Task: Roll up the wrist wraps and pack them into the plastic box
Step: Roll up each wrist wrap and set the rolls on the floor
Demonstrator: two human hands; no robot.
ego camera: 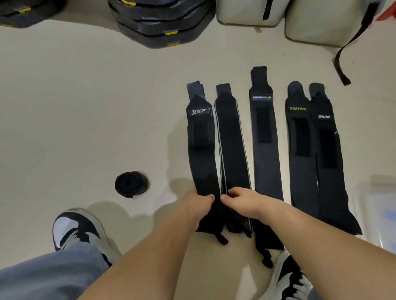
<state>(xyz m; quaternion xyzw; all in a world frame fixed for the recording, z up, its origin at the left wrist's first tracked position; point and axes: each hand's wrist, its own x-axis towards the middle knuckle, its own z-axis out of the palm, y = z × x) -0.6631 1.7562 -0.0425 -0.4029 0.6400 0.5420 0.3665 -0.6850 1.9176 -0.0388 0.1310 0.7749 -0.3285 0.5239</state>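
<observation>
Five wrist wraps lie flat and side by side on the floor (79,109), running away from the person.

- XTEP wrap (201,149), leftmost: black woven band, white logo on a pointed tab, with a darker fastening patch below it.
- Striped wrap (232,144): black with thin pale lines along both edges, touching the XTEP wrap.
- Labelled wrap (265,158): matte black with a small rectangular label whose wording is too small to read. It stands apart from its neighbours.
- XUEYING wrap (302,168), with yellow-green lettering, and the last wrap (328,179), with an illegible white logo, lie edge to edge with frayed far tips.

The rolled wrap (131,184), a tight black spiral standing on its edge, sits well to the left.

The left hand (199,203) has its grip clamped on the XTEP wrap near its near end, fingers curled over the band. The right hand (237,200) lies curled over the striped wrap with its thumb at the seam between the two bands. Whether its grip holds either band cannot be told.

The forearms hide the near ends of the middle wraps. The plastic box (383,210) is clear with a blue fitting, blurred and cut off at the right edge. Two black-and-grey shoes (76,228) flank the wraps. Stacked black pads (165,23) and pale cushions (243,9) are cropped at the top.
</observation>
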